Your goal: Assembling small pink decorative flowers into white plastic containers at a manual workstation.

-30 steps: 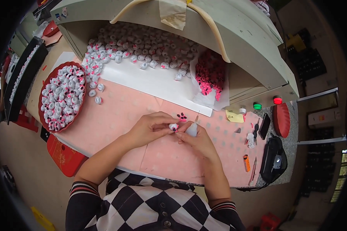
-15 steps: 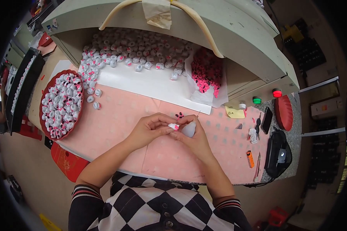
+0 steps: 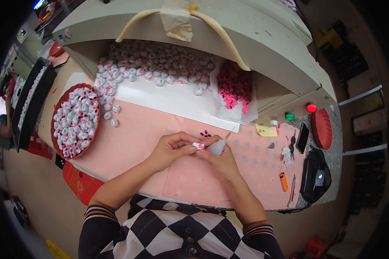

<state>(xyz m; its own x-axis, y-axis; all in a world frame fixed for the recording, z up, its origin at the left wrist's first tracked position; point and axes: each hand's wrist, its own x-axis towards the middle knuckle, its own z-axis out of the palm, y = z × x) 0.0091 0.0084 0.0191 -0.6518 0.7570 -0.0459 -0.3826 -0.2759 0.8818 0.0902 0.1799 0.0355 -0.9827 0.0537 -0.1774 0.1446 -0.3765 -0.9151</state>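
Observation:
Between the fingertips of my left hand (image 3: 170,151) is a small white piece with a pink patch (image 3: 199,146). My right hand (image 3: 222,159) grips a translucent squeeze bottle (image 3: 216,148) in its palm, its thin tip (image 3: 228,134) pointing up and away from me. The thumb and forefinger of that hand also touch the white piece. Both hands meet above the pink work mat (image 3: 134,142). Just beyond the fingers, several tiny pink-and-black parts (image 3: 205,134) lie on the mat.
At the left stands a red scalloped basket (image 3: 55,129) full of similar pieces. More white pieces (image 3: 155,64) fill the grey hooded cabinet (image 3: 263,52), beside a heap of pink-and-black parts (image 3: 233,88). On the right lie an orange object (image 3: 283,181), a phone (image 3: 303,137) and a black pouch (image 3: 314,177).
The view has shifted slightly, moving the scene down and right. The squeeze bottle is turned a little in my right hand. Pink shows more plainly on the piece, still held at the fingertips.

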